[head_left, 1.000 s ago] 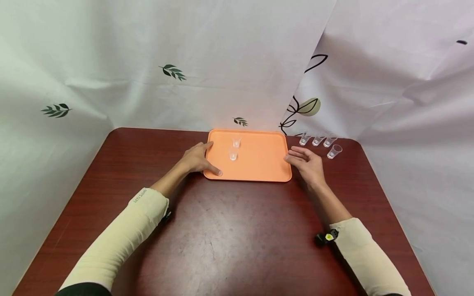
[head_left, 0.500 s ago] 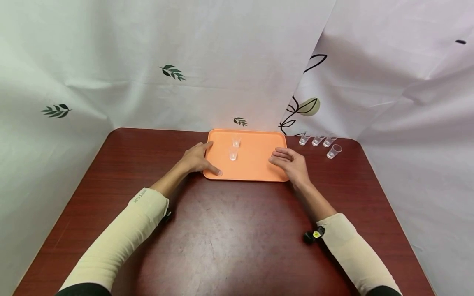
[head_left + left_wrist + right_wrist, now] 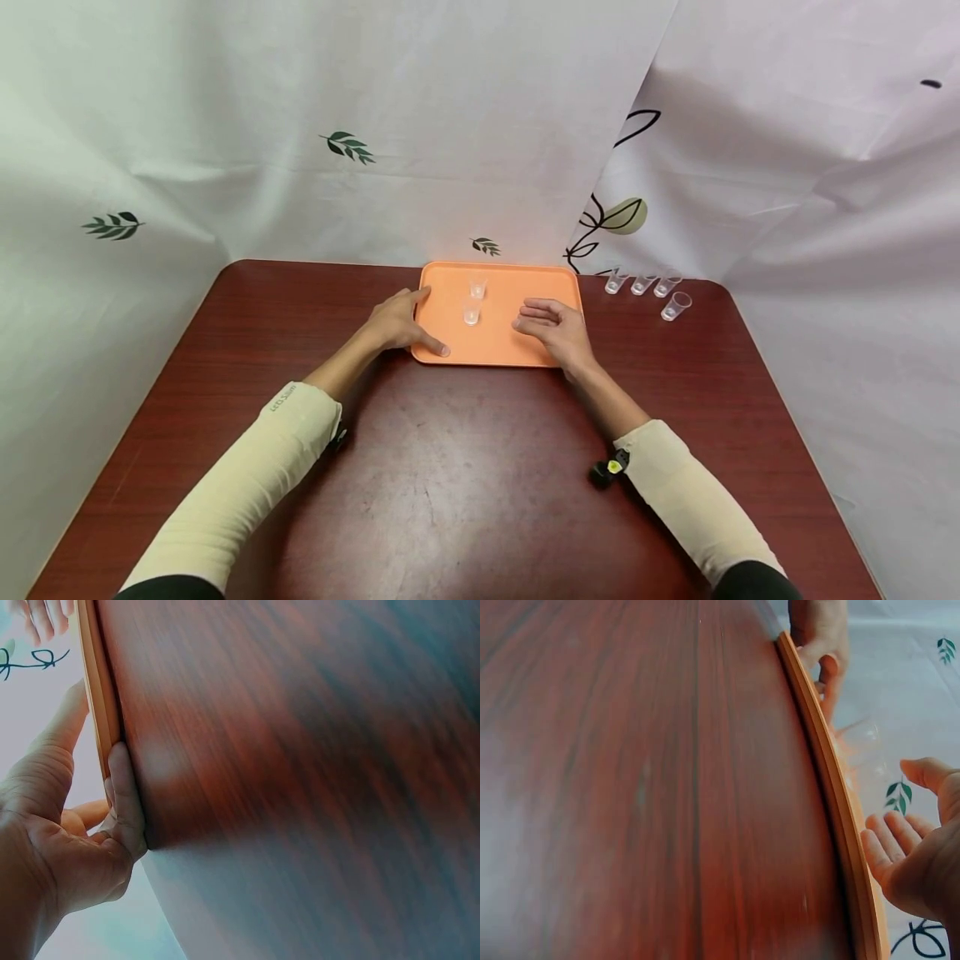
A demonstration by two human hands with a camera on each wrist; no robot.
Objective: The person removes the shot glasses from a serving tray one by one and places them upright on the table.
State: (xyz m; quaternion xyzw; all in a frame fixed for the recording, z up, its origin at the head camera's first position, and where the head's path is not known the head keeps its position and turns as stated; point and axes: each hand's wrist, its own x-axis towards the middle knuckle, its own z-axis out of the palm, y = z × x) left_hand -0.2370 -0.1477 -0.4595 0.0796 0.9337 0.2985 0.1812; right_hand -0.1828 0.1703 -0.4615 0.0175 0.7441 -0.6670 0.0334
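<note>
Moved leftward over orange tray with right hand, loosely bent, thumb apart, empty | gripping tray edge with left hand | on tray, just left of right hand: two clear cups | likely mid-reach; calls for steadied tray, gentle cup pinch

L hand grips orange tray on tbl; R fingers, prob., at top.

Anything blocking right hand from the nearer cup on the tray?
Nothing visible. In the head view, only bare orange tray shows between the right hand and the nearer clear cup; the left hand grips the tray's left end.
</note>
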